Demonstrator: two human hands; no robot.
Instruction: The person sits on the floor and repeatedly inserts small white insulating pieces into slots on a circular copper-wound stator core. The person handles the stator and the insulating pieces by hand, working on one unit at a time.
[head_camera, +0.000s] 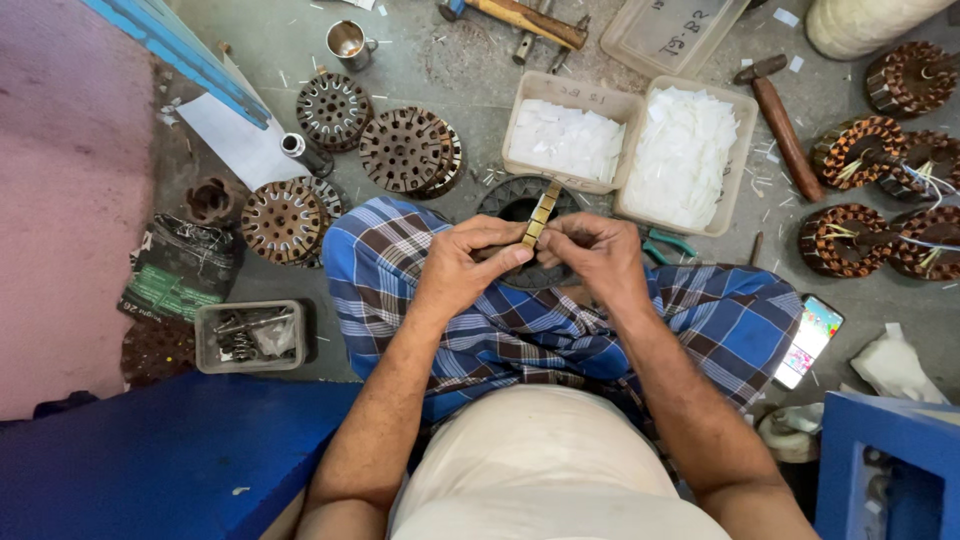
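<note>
- Seated on the floor (460, 80), a person holds a narrow brass-coloured strip (539, 215) over a lap draped in blue checked cloth (520, 330).
- The left hand (465, 262) has its grip clamped on the strip's lower end; the right hand (598, 255) pinches it from the other side, fingers together.
- The strip's long axis runs nearly straight away from the body, tilted slightly right, free end pointing toward the trays.
- Beneath the hands sits a dark ring-shaped stator core (520, 200), partly hidden.
- Risk, as judged: a slipping pinch could drop the strip into the core or the cloth's folds, or bend it.
- Beyond lie two trays of white paper slips (680, 150), slotted round laminations (405, 150), copper-wound stators (860, 150) and a hammer (785, 125).
</note>
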